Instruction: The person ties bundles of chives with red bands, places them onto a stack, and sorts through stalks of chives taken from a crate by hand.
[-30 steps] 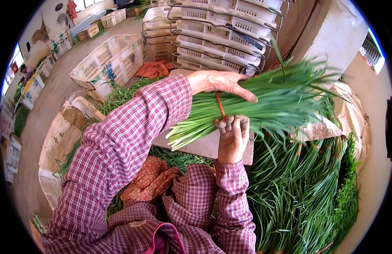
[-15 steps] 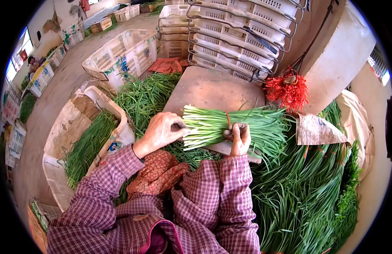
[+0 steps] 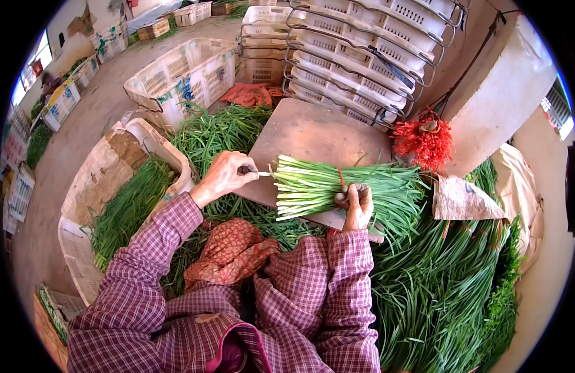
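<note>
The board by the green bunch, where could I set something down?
The board looks bare between the green bunch and the stacked crates, beside the red ties. Its near edge is crowded by the bunch and right hand.

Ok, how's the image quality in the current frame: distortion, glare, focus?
Head view: fisheye curvature, corners black; head view: the upper-left window is blown out to white; head view: left hand, right hand and tied bunch look fairly sharp, distant crates softer.
</note>
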The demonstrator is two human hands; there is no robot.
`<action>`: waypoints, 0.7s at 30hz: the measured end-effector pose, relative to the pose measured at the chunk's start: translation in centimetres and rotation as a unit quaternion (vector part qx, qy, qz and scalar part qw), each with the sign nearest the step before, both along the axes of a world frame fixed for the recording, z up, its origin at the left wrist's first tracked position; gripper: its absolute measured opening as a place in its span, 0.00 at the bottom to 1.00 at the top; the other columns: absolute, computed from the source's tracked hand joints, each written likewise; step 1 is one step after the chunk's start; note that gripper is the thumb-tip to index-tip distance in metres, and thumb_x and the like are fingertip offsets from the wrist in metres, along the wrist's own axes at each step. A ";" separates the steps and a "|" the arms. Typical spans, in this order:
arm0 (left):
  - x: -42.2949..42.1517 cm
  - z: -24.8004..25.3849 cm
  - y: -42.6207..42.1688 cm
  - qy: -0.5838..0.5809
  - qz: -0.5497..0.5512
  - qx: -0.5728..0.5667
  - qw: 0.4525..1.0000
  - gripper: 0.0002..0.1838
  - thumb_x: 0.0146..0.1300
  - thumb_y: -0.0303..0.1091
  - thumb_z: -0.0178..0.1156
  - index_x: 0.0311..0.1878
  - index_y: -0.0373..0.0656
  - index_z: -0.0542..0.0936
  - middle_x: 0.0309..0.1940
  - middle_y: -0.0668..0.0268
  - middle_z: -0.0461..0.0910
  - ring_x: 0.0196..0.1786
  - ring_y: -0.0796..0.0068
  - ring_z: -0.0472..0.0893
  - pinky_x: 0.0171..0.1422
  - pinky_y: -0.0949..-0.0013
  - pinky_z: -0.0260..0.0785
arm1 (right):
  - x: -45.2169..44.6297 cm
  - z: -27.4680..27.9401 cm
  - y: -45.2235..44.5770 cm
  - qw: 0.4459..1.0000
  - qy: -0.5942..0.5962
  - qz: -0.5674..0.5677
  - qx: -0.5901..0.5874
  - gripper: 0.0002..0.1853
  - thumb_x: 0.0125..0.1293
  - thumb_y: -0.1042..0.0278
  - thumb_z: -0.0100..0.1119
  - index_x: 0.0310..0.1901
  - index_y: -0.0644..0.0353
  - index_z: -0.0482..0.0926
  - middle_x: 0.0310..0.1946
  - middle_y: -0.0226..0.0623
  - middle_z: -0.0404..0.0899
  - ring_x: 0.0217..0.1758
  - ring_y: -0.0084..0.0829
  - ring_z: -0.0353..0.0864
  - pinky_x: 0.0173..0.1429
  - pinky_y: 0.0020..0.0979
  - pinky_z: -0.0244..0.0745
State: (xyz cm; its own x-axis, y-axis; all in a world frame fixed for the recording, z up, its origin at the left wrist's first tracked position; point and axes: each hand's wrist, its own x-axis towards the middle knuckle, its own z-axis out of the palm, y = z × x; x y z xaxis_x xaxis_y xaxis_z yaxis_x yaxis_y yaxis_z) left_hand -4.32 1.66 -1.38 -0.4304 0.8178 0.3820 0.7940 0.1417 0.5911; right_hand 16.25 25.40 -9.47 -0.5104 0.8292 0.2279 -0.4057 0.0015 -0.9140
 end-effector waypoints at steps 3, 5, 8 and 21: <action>0.3 -0.4 -0.1 0.037 -0.030 0.002 0.999 0.07 0.52 0.32 0.67 0.29 0.38 0.81 0.23 0.63 0.78 0.28 0.65 0.78 0.35 0.65 0.70 | 0.3 1.0 -0.4 1.000 0.003 0.011 -0.029 0.05 0.70 0.68 0.56 0.40 0.57 0.71 0.33 0.31 0.76 0.27 0.21 0.77 0.33 0.23 0.78; 1.3 -0.5 0.0 0.042 -0.031 -0.021 0.998 0.08 0.53 0.31 0.67 0.29 0.37 0.81 0.23 0.62 0.76 0.29 0.66 0.77 0.35 0.64 0.69 | 0.5 1.6 -0.7 0.998 0.009 0.022 -0.057 0.05 0.70 0.68 0.55 0.40 0.57 0.71 0.33 0.31 0.76 0.27 0.21 0.77 0.32 0.22 0.78; 1.4 -1.6 0.1 -0.038 -0.006 -0.009 0.999 0.07 0.54 0.29 0.68 0.32 0.36 0.81 0.24 0.65 0.75 0.28 0.73 0.75 0.33 0.69 0.68 | 0.7 2.0 -0.8 0.998 -0.017 0.024 -0.061 0.05 0.70 0.68 0.55 0.40 0.58 0.72 0.33 0.31 0.76 0.27 0.21 0.77 0.32 0.22 0.77; -18.6 3.4 -14.2 0.146 0.316 0.026 0.937 0.09 0.54 0.31 0.66 0.36 0.36 0.82 0.24 0.63 0.80 0.27 0.76 0.76 0.34 0.70 0.70 | 0.4 2.1 -1.0 0.998 -0.018 0.022 -0.048 0.06 0.71 0.67 0.55 0.40 0.58 0.71 0.33 0.30 0.76 0.28 0.21 0.77 0.34 0.22 0.78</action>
